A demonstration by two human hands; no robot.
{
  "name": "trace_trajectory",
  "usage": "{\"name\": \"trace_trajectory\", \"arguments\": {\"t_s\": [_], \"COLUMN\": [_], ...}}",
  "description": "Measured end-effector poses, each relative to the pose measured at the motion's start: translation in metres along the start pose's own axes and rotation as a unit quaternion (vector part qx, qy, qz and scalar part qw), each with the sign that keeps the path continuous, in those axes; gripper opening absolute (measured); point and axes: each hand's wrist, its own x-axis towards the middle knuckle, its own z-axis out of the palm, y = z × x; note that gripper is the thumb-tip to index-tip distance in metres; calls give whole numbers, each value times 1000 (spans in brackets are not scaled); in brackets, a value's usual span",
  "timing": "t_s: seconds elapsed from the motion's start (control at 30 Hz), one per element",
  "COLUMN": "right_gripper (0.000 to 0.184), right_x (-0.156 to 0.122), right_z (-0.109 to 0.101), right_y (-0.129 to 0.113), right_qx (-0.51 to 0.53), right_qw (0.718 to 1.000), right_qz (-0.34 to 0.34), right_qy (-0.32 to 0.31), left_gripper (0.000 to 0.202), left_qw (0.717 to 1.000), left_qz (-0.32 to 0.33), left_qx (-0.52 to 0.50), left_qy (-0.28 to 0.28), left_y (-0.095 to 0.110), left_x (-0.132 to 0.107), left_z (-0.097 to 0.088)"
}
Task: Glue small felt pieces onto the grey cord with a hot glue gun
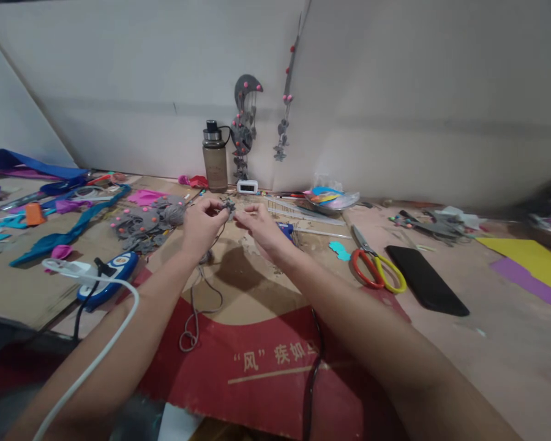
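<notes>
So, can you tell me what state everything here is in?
Left hand, pinching a gray piece
Right hand, beside it, contact unclear
Bottle, upright, cap on
Scissors, lying down, unheld
Phone, lying flat, black
Cord, loose, looped
Moon, hanging against the wall
Yellow sheet, lying flat
White gadget, upright, readout unclear

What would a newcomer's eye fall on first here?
Probably the left hand and right hand, mid-picture, with a small grey piece between them. Next come the red-and-yellow-handled scissors, lying to the right. At the back, a grey crescent ornament hangs above and right of a bottle.
</notes>
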Motion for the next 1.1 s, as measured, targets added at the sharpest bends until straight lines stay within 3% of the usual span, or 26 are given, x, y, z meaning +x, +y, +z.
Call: {"name": "trace_trajectory", "arguments": {"t_s": [0.07,0.13,0.27,0.43,1.1], "right_gripper": [35,34,20,9,24], "right_x": [2,4,8,9,8], "right_z": [14,20,18,9,7], "right_y": [0,2,5,5,5], "right_qx": [99,131,1,-157,-306], "right_qw": [993,988,999,977,936], "right_qz": [50,66,0,-129,-147], "right_qy": [-35,-38,32,62,98], "left_gripper": [9,8,9,15,9], "left_qw": [1000,999,999,995,984], "left_qz": [14,18,-9,-26,-89], "left_qx": [23,21,-39,-92,-152], "left_qy": [12,17,3,-11,-10], "left_y": [1,1,-3,-6,-5], "left_x": [0,0,1,0,-2], "left_z": [-1,-1,0,3,11]}}
